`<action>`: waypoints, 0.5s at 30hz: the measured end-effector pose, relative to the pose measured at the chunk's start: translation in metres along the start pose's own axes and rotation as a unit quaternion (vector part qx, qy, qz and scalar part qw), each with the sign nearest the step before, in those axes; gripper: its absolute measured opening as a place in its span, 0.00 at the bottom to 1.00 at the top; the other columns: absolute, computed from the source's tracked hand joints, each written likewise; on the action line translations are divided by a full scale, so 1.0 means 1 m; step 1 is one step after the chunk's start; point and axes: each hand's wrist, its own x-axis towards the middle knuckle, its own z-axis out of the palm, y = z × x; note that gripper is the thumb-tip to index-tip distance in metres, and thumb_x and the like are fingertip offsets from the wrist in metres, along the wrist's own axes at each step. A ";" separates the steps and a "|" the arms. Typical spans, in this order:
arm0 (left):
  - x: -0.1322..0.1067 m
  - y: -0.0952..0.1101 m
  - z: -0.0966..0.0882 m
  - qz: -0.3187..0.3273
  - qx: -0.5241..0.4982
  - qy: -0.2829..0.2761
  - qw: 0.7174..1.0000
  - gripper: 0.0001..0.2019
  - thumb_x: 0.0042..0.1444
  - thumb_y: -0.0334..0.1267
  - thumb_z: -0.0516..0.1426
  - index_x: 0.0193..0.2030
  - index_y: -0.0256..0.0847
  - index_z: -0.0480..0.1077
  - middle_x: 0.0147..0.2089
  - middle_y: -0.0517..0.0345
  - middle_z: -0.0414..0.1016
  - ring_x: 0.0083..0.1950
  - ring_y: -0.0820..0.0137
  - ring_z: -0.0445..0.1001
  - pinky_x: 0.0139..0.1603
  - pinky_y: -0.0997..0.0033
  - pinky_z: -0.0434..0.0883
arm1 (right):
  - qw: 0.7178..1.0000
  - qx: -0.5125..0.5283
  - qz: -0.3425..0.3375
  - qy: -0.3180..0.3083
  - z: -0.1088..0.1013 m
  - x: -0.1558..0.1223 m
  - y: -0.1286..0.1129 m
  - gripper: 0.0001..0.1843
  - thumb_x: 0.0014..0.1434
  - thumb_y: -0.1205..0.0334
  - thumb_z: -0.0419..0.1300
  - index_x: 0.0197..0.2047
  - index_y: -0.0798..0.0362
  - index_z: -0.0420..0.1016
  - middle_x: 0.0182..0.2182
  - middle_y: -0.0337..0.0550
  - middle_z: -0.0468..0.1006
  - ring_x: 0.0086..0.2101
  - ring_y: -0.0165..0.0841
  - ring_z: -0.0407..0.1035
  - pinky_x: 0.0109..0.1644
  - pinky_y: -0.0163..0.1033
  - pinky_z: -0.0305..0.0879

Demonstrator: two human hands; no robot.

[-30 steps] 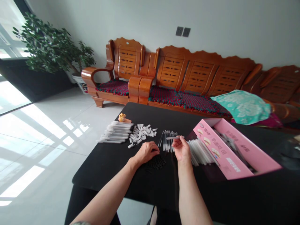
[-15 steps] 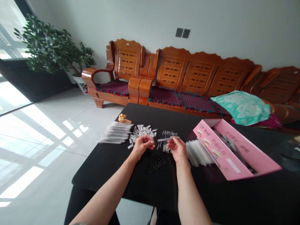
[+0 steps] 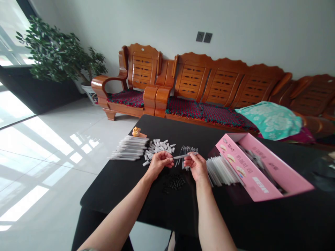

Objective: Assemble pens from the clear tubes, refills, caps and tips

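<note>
My right hand [image 3: 196,165] pinches a slim whitish pen barrel [image 3: 180,156], held nearly level above the table. The barrel's left end meets the fingertips of my left hand [image 3: 161,163], which are pressed together; whatever small thing they hold is hidden. Behind the barrel lie several thin pen refills [image 3: 187,150]. Beyond my left hand is a heap of white pen caps [image 3: 157,146]. Small black plug-like pieces [image 3: 175,182] lie scattered between my forearms. To the right of my right hand is a row of whitish barrels [image 3: 223,170].
Pens with dark ends [image 3: 131,148] are stacked at the left edge of the black table [image 3: 117,195], near a small orange figurine [image 3: 136,131]. A pink box [image 3: 248,174] with things inside stands at right. Behind is a wooden sofa [image 3: 193,76].
My right hand has moved slightly left with the pen barrel, so its left end now reaches my left fingertips. My left hand has barely moved.
</note>
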 end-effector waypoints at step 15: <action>0.000 0.000 0.004 0.065 0.060 0.013 0.996 0.14 0.45 0.41 0.68 0.30 0.34 0.71 0.22 0.57 0.75 0.23 0.73 0.74 0.26 0.75 0.73 | 0.999 -0.038 -0.001 0.020 0.000 -0.001 0.002 0.15 0.48 0.55 0.70 0.31 0.57 0.75 0.22 0.44 0.81 0.18 0.33 0.74 0.19 0.35 0.73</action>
